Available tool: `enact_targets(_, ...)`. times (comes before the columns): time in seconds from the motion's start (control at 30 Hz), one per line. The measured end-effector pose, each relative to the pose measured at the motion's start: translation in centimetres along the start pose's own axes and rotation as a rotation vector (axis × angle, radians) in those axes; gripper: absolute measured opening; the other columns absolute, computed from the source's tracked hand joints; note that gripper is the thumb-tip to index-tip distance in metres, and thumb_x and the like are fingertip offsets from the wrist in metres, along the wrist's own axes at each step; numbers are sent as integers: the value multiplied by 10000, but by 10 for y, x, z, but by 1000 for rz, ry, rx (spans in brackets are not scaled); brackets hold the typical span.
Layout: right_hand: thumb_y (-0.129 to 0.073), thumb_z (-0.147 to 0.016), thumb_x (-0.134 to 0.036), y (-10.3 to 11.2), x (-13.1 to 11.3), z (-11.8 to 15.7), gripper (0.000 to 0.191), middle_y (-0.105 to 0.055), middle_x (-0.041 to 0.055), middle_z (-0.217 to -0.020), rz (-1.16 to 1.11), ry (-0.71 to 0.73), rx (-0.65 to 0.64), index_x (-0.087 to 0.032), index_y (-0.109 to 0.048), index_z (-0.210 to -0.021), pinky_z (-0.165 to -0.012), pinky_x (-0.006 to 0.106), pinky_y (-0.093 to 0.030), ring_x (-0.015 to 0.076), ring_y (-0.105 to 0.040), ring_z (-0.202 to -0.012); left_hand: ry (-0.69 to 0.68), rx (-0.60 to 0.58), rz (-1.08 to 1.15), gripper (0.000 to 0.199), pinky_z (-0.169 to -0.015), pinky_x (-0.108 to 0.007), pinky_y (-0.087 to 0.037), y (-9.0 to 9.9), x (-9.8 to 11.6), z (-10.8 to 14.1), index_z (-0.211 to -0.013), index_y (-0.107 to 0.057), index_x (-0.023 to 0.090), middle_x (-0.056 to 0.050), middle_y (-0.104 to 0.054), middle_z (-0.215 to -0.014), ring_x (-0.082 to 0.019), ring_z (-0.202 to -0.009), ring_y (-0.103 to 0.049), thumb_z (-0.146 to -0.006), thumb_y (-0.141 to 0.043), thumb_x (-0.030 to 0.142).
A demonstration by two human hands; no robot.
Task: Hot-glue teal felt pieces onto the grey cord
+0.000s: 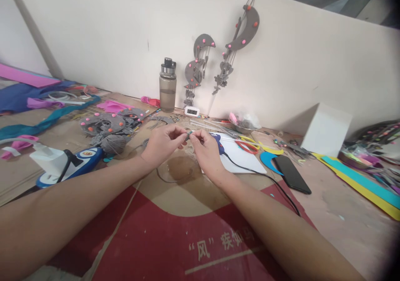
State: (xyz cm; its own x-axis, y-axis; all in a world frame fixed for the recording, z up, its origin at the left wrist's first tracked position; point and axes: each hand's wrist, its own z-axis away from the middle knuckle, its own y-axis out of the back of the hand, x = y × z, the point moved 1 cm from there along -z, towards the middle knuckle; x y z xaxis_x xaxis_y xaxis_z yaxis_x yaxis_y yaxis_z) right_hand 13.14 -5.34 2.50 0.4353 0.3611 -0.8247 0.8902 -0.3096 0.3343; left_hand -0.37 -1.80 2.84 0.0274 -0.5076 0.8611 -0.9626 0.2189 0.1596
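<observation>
In the head view my left hand [165, 144] and my right hand [204, 147] meet over the cardboard, fingertips pinched together. Between them is a small grey and teal piece [188, 135], mostly covered by the fingers; its kind is unclear. A thin grey cord [165, 181] curves over the cardboard beneath my hands. Just behind my right hand lies a blue tool [218, 143] with a black cable, partly hidden, on a white sheet [240, 162]. Red-handled scissors [249, 147] rest to its right.
A water bottle [168, 87] and small clock [191, 111] stand by the wall. Grey moon ornaments [250, 28] hang there. To the left are felt pieces [103, 124], grey yarn [112, 144] and a power strip [84, 160]; to the right, a phone [292, 174] and blue crescent [269, 162].
</observation>
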Motion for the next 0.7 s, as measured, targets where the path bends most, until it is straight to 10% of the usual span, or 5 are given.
enact_targets(0.7,-487,-803,-297,3,-5,0,220,-558,-31,-628,87,27,-23,-182,-603,-654,-584,228,-343,105,-463,-610,96,-30,63,135,-556,-244,-465,1,5,-2,-712,-666,146,-30,-636,-631,-124,-553,-565,-738,-602,263)
